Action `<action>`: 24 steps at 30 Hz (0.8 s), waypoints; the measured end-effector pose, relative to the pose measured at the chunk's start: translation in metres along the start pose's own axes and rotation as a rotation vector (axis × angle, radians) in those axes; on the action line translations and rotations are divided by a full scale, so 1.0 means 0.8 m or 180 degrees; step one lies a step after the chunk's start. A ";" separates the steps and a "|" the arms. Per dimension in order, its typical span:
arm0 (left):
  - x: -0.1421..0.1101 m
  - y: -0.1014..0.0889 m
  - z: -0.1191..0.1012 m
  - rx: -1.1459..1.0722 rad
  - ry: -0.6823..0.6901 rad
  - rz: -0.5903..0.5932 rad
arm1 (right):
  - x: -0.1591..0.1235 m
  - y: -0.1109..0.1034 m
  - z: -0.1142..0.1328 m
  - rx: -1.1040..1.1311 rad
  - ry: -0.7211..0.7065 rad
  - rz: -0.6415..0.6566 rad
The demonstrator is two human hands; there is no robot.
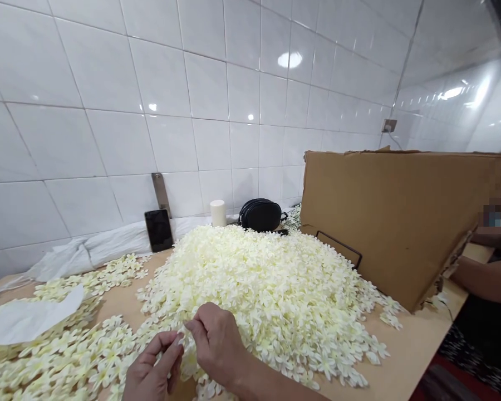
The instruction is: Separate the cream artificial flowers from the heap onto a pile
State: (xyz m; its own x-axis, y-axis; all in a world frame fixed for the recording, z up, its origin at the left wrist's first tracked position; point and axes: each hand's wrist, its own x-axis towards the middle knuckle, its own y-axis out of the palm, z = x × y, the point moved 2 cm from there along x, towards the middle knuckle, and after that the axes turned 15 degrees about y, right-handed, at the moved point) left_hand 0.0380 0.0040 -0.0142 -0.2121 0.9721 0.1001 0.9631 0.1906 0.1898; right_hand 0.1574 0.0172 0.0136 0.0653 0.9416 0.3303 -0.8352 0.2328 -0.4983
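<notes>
My left hand [156, 365] is low in the head view, its thumb and index finger pinched together at the edge of a small white fabric flower [182, 333]. Close on its right, my right hand [217, 342] is closed too, with its fingertips pinching at the same flower; my fingers partly hide it. A large heap of pale yellow-white fabric flowers [267, 278] rises just behind and to the right of both hands. A flatter spread of such flowers [67, 362] lies to the left, and a white sheet of paper [31, 317] rests on it.
A black phone [158, 229] leans against a metal bracket [161, 192] at the tiled wall. Behind the heap stand a white cylinder [217, 213] and a black bag [260, 215]. A cardboard panel [392, 217] borders the right side; beyond it shows another person's arm [486, 278].
</notes>
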 end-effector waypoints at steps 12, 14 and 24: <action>0.002 0.003 -0.010 -0.0360 0.0228 -0.0183 | 0.008 0.005 -0.016 0.1244 0.0931 0.0791; 0.000 0.003 -0.011 -0.0305 0.0260 -0.0130 | 0.006 0.004 -0.012 0.1322 0.0928 0.0932; -0.008 0.008 -0.017 -0.0203 0.0326 0.0090 | 0.006 0.009 -0.012 0.1794 0.1102 0.1410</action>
State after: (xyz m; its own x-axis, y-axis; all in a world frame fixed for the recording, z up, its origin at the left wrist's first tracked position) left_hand 0.0434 -0.0027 -0.0004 -0.2041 0.9573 0.2049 0.9571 0.1512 0.2471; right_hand 0.1571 0.0256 0.0038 -0.2487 0.9614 -0.1177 -0.9676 -0.2520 -0.0139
